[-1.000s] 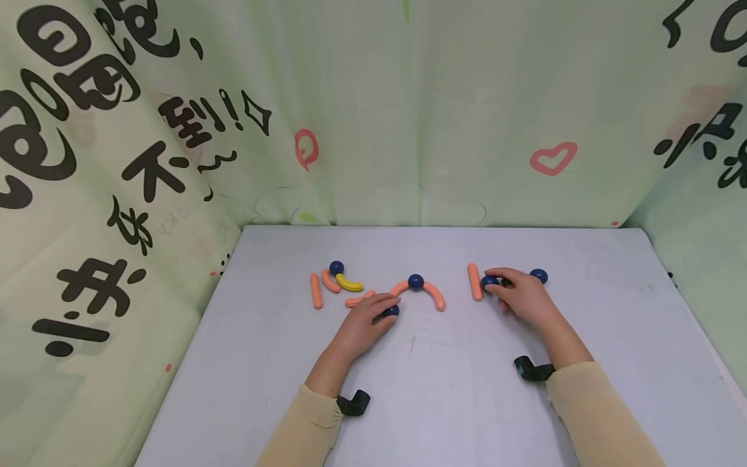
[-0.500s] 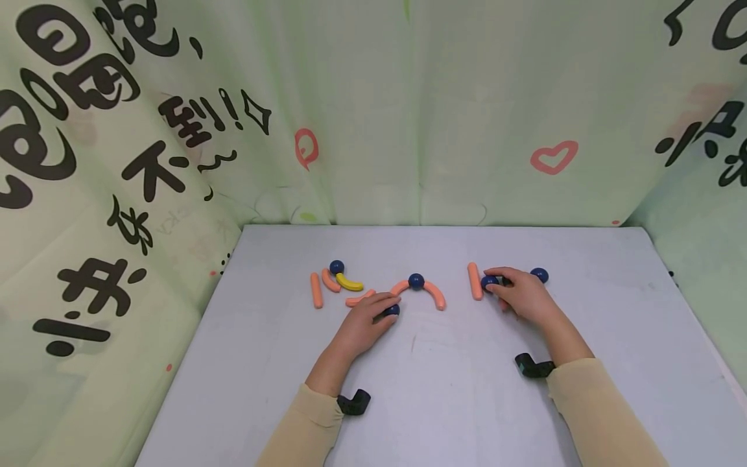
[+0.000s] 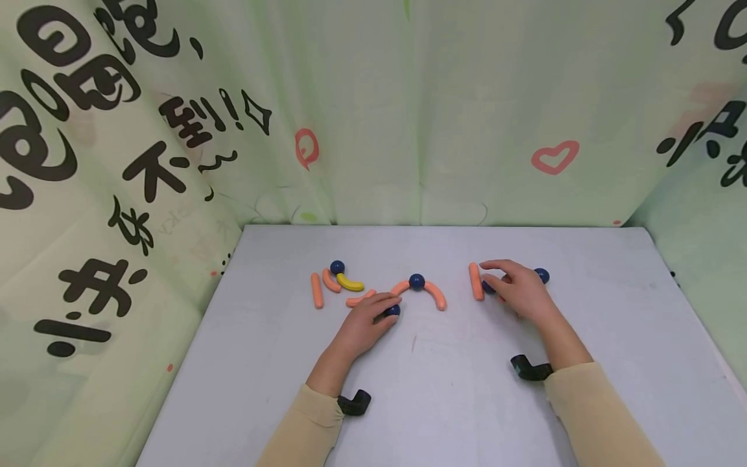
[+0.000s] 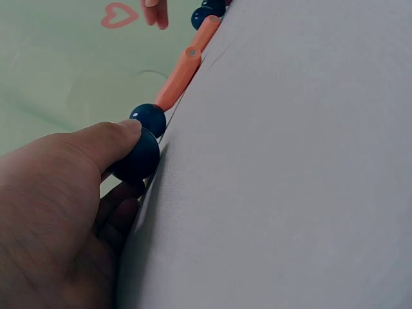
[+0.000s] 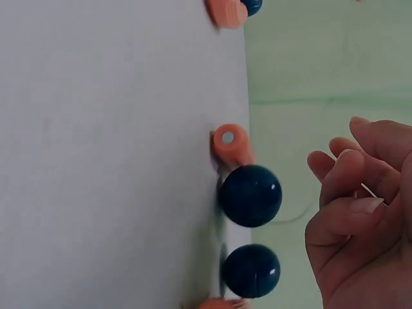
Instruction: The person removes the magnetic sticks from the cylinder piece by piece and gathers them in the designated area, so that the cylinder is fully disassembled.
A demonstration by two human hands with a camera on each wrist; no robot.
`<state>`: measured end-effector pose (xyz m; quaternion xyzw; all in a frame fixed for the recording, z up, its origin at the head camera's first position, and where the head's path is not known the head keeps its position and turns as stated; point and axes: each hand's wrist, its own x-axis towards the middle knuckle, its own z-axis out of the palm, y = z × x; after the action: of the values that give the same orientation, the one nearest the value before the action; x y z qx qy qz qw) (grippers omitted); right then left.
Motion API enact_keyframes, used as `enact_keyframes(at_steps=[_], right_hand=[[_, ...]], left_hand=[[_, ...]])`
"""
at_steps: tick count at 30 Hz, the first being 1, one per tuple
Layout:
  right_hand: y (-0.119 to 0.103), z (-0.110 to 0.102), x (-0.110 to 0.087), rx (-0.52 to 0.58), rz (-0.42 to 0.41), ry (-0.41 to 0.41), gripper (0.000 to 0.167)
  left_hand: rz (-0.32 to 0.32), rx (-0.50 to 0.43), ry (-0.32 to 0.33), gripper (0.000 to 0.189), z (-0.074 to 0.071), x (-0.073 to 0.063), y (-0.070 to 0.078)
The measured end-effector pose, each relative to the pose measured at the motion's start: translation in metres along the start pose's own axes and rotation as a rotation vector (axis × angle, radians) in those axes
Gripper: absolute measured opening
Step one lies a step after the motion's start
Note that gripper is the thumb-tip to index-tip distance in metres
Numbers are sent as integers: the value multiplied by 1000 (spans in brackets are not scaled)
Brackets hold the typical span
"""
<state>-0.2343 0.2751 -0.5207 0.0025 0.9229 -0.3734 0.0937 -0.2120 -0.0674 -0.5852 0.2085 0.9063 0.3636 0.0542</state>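
My left hand (image 3: 364, 327) rests low on the table, thumb and fingers round a blue ball (image 4: 138, 159). Just beyond it, a second blue ball (image 3: 417, 281) sits between two curved orange sticks, the right one (image 3: 435, 296) plainly visible. My right hand (image 3: 521, 292) hovers over another blue ball (image 3: 487, 287), its fingers loosely bent and holding nothing. In the right wrist view that hand stands apart from the ball (image 5: 251, 196). A straight orange stick (image 3: 476, 281) lies right beside this ball. Part of a further orange piece shows beneath the right hand.
At the left lie a straight orange stick (image 3: 317, 290), a short curved orange one (image 3: 330, 281), a yellow curved stick (image 3: 350, 283) and a blue ball (image 3: 337, 267). Another blue ball (image 3: 542, 275) sits behind my right hand. Printed curtains (image 3: 467, 130) border the white table (image 3: 443, 402).
My right hand has let go of the blue ball beside the straight orange stick and lifted slightly, its fingers spreading. The left hand stays where it was.
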Motion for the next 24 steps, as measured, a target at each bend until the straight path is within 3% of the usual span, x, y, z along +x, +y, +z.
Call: enact_keyframes(at_steps=[4,11,18,24], right_hand=[[-15,8,0,13,-43,16,41],[-36,32,8,-30,-118,-26,38],[-48,58,20,-19,-103,-87,39],[-47,73,31,-31,-109,-88,41]], left_hand=[[9,-1,7,42,1,0,-1],[6,7,2,42,1,0,-2],[-5,1,-6,43,0,0,-1],[-2,5,-7,43,-1,0,0]])
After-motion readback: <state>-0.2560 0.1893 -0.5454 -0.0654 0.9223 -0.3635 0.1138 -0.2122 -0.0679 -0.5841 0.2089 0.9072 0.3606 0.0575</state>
